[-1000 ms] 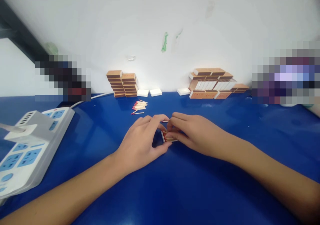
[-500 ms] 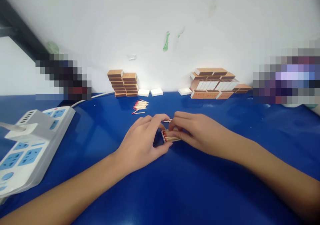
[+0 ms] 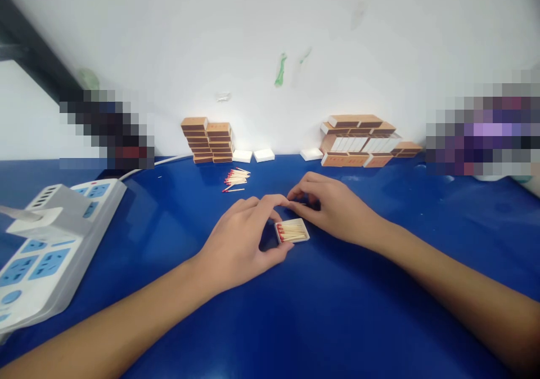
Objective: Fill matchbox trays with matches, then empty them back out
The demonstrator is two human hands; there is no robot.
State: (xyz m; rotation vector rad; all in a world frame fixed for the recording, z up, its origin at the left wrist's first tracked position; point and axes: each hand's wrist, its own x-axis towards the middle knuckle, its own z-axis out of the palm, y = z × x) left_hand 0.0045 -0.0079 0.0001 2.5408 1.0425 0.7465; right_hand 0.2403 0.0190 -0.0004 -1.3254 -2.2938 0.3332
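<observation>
A small white matchbox tray (image 3: pixel 308 236) lies on the blue table with several red-headed matches (image 3: pixel 293 231) in it, their heads toward the left. My left hand (image 3: pixel 238 238) curves around the tray's left end, thumb at the near side and fingers at the far side. Just beyond the tray, my right hand (image 3: pixel 333 202) is closed low at the tabletop, thumb and fingertips together. A pale sliver of a match (image 3: pixel 302 203) shows between them; the rest is hidden. The tips of both hands nearly meet.
A loose pile of matches (image 3: pixel 237 177) lies farther back. Matchboxes are stacked at the wall on the left (image 3: pixel 206 141) and right (image 3: pixel 358 143), with white trays (image 3: pixel 264 154) between. A power strip (image 3: pixel 84 244) with a plugged-in adapter occupies the left side.
My right hand has moved off the tray's matches to the spot just behind it, uncovering the tray. My left hand has stayed in place around the tray.
</observation>
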